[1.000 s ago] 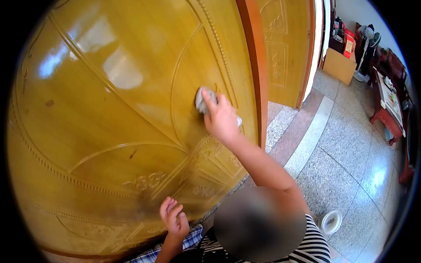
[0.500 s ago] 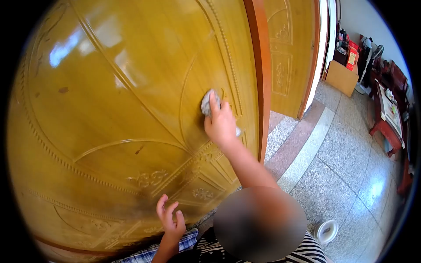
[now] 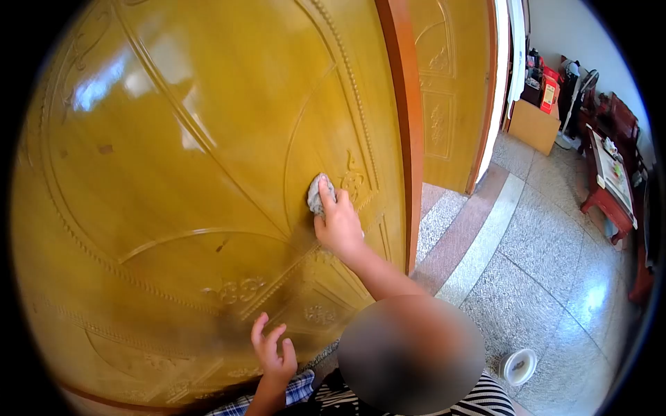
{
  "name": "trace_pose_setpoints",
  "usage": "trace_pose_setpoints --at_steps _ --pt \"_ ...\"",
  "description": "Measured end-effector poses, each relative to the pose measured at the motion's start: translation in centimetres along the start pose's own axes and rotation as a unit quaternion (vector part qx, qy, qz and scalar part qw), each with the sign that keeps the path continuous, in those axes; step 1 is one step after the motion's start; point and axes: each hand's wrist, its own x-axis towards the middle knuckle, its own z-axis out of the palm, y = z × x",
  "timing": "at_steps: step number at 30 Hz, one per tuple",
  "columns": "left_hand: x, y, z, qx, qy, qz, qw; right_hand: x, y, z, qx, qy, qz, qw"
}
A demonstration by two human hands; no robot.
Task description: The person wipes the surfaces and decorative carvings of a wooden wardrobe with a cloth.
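My right hand [image 3: 340, 223] presses a crumpled grey-white cloth [image 3: 321, 195] against the glossy yellow-brown wooden door [image 3: 208, 187]. The cloth is bunched under the fingers, beside a raised curved moulding and left of a carved flower motif. Lower down, my left hand [image 3: 274, 350] is held up near the door's lower panels, fingers spread and slightly curled, with nothing in it. Small dark marks show on the door's surface.
A round white container [image 3: 518, 367] stands on the speckled tile floor [image 3: 534, 277] at lower right. Beyond the door's reddish edge is another wooden door [image 3: 451, 104]. A low dark-red table [image 3: 610, 184], a fan and a red box [image 3: 548, 95] are at far right.
My right hand has moved the cloth down and slightly left along the door, uncovering the carved motif. My left hand stays low with its fingers spread.
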Motion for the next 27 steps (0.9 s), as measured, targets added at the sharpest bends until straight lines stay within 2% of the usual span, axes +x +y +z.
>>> trace_pose_setpoints --at_steps 3,6,9,10,14,16,18,20,22,25,27 --pt "-0.2 0.0 0.2 -0.005 0.002 0.002 1.0 1.5 -0.1 -1.1 0.04 -0.002 0.003 0.999" --pt "-0.3 0.2 0.3 -0.006 0.017 0.0 1.0 4.2 -1.0 -1.4 0.068 0.071 0.037 0.994" --pt "-0.4 0.3 0.8 -0.02 0.028 -0.012 0.999 1.7 -1.9 0.7 0.066 0.041 0.006 0.997" --pt "-0.6 0.6 0.9 -0.029 0.024 -0.011 0.999 -0.3 -1.8 2.4 0.023 0.043 -0.048 0.998" --pt "-0.7 0.9 1.9 -0.046 0.008 -0.018 0.999 -6.8 1.2 6.4 0.028 -0.003 -0.111 0.993" --pt "-1.0 1.1 1.8 -0.035 0.005 0.002 0.999 -8.8 3.6 5.9 0.009 -0.105 -0.113 0.988" --pt "-1.7 0.9 1.4 -0.029 0.009 0.0 1.0 -8.8 5.7 4.3 0.109 -0.112 -0.027 0.987" --pt "-2.3 0.6 1.0 -0.022 0.018 -0.003 1.0 -7.5 7.4 3.0 0.122 -0.062 0.181 0.974" --pt "-3.2 0.2 0.5 -0.04 0.009 -0.06 0.997 -6.0 11.6 3.8 0.241 0.041 0.232 0.941" --pt "-4.5 -0.4 0.1 -0.074 -0.013 -0.105 0.992 -3.6 13.6 5.7 0.163 0.085 0.189 0.965" --pt "-4.9 -0.6 0.3 -0.056 -0.001 -0.111 0.992 -4.5 11.8 8.3 0.133 0.113 0.2 0.964"
